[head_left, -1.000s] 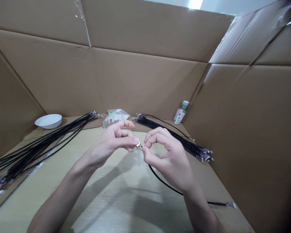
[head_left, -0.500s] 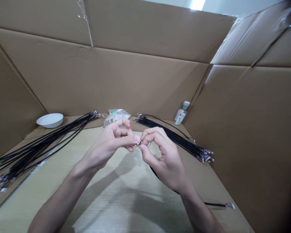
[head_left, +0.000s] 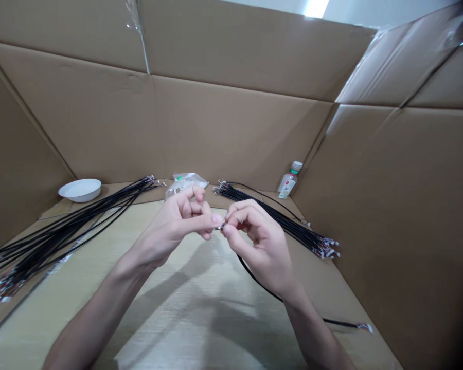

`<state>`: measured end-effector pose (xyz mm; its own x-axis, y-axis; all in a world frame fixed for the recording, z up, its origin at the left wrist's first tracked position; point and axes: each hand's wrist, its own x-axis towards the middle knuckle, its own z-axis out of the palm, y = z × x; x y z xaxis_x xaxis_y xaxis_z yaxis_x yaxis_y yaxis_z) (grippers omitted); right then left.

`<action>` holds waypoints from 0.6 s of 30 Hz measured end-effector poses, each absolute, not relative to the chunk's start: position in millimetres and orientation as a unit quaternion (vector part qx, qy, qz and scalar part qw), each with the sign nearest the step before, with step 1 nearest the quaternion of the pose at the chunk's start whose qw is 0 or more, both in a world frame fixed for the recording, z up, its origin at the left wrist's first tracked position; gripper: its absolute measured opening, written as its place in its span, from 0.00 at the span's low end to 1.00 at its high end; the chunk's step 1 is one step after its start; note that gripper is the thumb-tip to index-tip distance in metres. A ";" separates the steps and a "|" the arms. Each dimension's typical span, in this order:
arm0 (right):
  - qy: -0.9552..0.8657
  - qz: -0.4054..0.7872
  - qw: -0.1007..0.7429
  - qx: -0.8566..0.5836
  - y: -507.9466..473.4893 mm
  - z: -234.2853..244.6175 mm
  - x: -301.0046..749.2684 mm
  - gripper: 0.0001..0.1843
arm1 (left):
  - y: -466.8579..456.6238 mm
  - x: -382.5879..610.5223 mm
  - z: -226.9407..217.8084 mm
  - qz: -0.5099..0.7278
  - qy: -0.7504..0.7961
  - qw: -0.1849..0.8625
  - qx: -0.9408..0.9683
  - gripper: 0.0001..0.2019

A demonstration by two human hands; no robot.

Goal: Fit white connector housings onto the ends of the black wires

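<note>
Pinching a small connector at the cable's end, fingertip to fingertip

From my remote seat I see the left hand (head_left: 179,218) gripping a small connector (head_left: 218,228) between thumb and fingers, over the middle of the worktop (head_left: 165,318). The right hand (head_left: 260,244) has thumb and forefinger drawn narrow just beside it; whether they squeeze the thin wires, I cannot tell, as fingertips hide them. The black cable (head_left: 262,285) hangs from there, passing behind the right wrist toward its other plug (head_left: 366,328) at near right.

To do this well, I would hold the connector steady with the left, tilt it so its face shows, and work the right with small, straight moves, never tugging the wires. Slack in the cable should help. The cable bundles (head_left: 69,221) lie well apart, left and right.
</note>
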<state>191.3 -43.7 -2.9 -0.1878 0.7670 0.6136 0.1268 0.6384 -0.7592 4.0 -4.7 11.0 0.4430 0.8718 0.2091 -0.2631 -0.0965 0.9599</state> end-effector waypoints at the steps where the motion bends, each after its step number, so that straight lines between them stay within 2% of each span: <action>1: -0.699 0.320 0.559 -0.309 -43.3 -2.6 191.2 0.06 | -4.3 3.1 11.0 0.462 0.260 0.619 0.580 0.21; 4: -0.630 0.443 0.559 -0.307 -40.9 -1.0 192.3 0.06 | -3.1 -0.1 11.7 0.480 0.259 0.618 0.566 0.21; 7: -0.581 0.511 0.546 -0.322 -37.5 1.4 196.0 0.13 | -2.5 -1.4 13.0 0.491 0.262 0.625 0.548 0.21; 11: -0.604 0.505 0.529 -0.316 -34.0 3.9 202.5 0.07 | -1.8 -0.2 14.2 0.493 0.262 0.631 0.539 0.21; 18: -0.639 0.460 0.533 -0.310 -33.1 2.0 203.5 0.07 | -0.5 -1.2 13.6 0.476 0.262 0.633 0.551 0.22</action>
<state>203.5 -33.1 2.0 -0.2399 0.8867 0.3952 -0.0947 0.3838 -0.9185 -1.2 -0.5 13.6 0.4096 0.8916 0.1930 -0.3133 -0.0612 0.9477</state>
